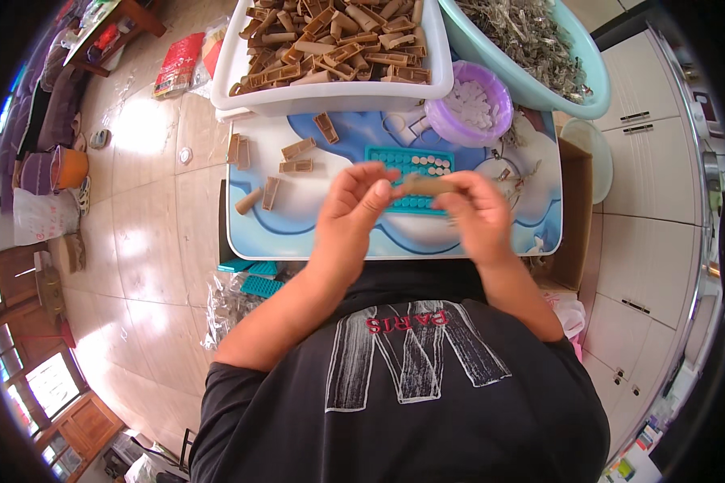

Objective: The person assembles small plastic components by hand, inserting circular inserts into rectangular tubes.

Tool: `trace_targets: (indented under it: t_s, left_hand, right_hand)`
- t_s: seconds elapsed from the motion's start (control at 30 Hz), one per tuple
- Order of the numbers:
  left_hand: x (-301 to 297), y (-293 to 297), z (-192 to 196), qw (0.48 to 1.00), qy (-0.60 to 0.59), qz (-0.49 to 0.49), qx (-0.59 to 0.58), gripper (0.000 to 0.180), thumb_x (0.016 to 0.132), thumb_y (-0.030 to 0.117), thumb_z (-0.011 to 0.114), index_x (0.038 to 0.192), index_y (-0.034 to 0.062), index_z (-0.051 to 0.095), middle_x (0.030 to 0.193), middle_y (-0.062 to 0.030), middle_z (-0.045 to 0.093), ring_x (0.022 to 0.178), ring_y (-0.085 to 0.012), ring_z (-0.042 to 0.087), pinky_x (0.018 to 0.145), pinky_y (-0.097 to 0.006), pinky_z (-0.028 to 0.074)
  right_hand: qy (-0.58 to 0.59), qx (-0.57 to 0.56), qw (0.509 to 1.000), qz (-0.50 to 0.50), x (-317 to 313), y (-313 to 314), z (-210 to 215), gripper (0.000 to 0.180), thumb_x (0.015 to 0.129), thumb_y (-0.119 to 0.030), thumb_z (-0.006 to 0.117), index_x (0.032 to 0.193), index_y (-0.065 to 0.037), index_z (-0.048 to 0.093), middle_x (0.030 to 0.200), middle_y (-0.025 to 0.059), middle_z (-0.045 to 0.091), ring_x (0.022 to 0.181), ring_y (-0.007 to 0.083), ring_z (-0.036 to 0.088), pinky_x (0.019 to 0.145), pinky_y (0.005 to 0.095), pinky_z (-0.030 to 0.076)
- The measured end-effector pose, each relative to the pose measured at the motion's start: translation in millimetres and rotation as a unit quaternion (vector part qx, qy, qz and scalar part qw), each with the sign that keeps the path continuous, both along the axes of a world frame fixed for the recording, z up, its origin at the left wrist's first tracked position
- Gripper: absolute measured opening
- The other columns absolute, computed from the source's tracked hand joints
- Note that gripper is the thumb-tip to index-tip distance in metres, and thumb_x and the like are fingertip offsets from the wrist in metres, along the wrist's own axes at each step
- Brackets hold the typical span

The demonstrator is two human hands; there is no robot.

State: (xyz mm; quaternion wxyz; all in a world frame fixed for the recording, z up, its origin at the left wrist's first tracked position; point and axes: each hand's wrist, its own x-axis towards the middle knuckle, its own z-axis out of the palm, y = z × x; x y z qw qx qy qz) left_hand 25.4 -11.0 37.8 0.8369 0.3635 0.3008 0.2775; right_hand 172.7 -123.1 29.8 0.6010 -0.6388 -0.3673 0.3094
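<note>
Right hand (485, 213) holds one end of a brown case (428, 186) in a narrow pinch, raised over the table (306, 233) to the near side of its middle. Left hand (346, 211) has thumb and fingers drawn close together at the other end of that case; blur hides whether they grip it or some small part.

Judging by how things lie, much is left: the white box (338, 98) on the table's far edge is heaped with brown cases, and only a few lie apart from it. Whether those few are finished, I cannot tell; several show an open hollow side. The case in hand looks partway through handling.

Counted: one case between the hands; six or seven loose cases (298, 148) toward the table's left edge and far left corner, two perhaps lying side by side there. Those in the box are too many to count. One turquoise tray (391, 159) lies right of the table's middle, partly behind the hands, with about eight pale discs (432, 161) at its far right corner. One purple bowl (471, 137) of uncounted white bits (470, 105) stands by the far edge; one pale blue tub (532, 93), piled with greyish pieces (532, 40), is at the far right corner. Two or three spare trays (262, 286) lie below the near left corner.
</note>
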Motion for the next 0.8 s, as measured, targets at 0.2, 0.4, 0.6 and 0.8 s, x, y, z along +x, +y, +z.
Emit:
trace_targets:
  t_s: [0.2, 0.4, 0.6, 0.8]
  left_hand:
    - [7.7, 86.8, 33.6, 0.863, 0.169, 0.100, 0.466, 0.019, 0.083, 0.008, 0.064, 0.102, 0.0037, 0.060, 0.090, -0.0054, 0.062, 0.083, -0.0128, 0.059, 0.076, -0.025, 0.047]
    - [45.7, 186.9, 48.8, 0.699, 0.282, 0.122, 0.645, 0.027, 0.085, 0.024, 0.064, 0.103, 0.0047, 0.063, 0.091, -0.0068, 0.064, 0.085, -0.0134, 0.060, 0.076, -0.027, 0.047]
    - [62.3, 170.8, 50.5, 0.537, 0.345, -0.032, 0.769, 0.035, 0.072, 0.037, 0.070, 0.086, 0.0057, 0.063, 0.091, -0.0129, 0.063, 0.087, -0.0318, 0.059, 0.078, -0.040, 0.044]
    - [54.4, 173.1, 52.0, 0.551, 0.395, -0.081, 0.731, 0.020, 0.080, 0.024, 0.064, 0.092, 0.0075, 0.062, 0.092, -0.0085, 0.065, 0.081, -0.0233, 0.064, 0.072, -0.034, 0.048]
  right_hand:
    - [-0.126, 0.095, 0.931, -0.330, 104.5, -89.2, 18.1, 0.021, 0.088, -0.007, 0.058, 0.106, 0.001, 0.054, 0.087, 0.0078, 0.062, 0.077, 0.0136, 0.060, 0.070, 0.0240, 0.047]
    - [-0.020, 0.008, 0.862, -0.506, 196.6, -205.6, -56.8, 0.020, 0.086, -0.009, 0.061, 0.104, -0.001, 0.055, 0.084, 0.0058, 0.061, 0.071, 0.0121, 0.059, 0.064, 0.0216, 0.046]
    - [0.001, -0.136, 0.825, -0.549, 224.3, -280.7, -129.6, 0.029, 0.083, -0.008, 0.063, 0.108, 0.003, 0.055, 0.090, 0.0081, 0.062, 0.075, 0.0134, 0.060, 0.067, 0.0228, 0.048]
    - [-0.090, -0.234, 0.820, -0.515, 227.4, -252.9, -122.2, 0.033, 0.084, -0.018, 0.064, 0.109, 0.003, 0.060, 0.106, 0.0114, 0.063, 0.099, 0.0197, 0.057, 0.089, 0.0307, 0.043]
